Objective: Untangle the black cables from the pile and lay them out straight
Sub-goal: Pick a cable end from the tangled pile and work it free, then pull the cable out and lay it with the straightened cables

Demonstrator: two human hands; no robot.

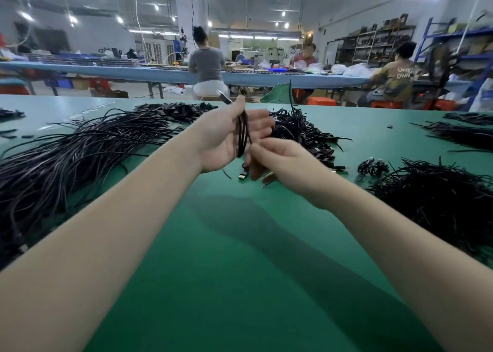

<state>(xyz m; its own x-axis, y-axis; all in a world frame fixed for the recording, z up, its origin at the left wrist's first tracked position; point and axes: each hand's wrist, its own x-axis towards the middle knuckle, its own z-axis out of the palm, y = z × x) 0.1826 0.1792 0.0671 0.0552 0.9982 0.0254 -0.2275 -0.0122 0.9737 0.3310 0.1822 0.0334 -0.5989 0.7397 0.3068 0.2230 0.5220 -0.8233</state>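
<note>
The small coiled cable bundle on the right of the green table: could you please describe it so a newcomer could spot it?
On the green table, look right of the right hand. Between the tangled centre pile and the big loose heap lies the small coiled bundle. It alone is wound into tight loops.

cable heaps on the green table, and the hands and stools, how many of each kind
Cable heaps: 6, namely left, back, centre, right, two far right
Hands: 2, left hand, right hand
Orange stools: 3
Total: 11
</note>
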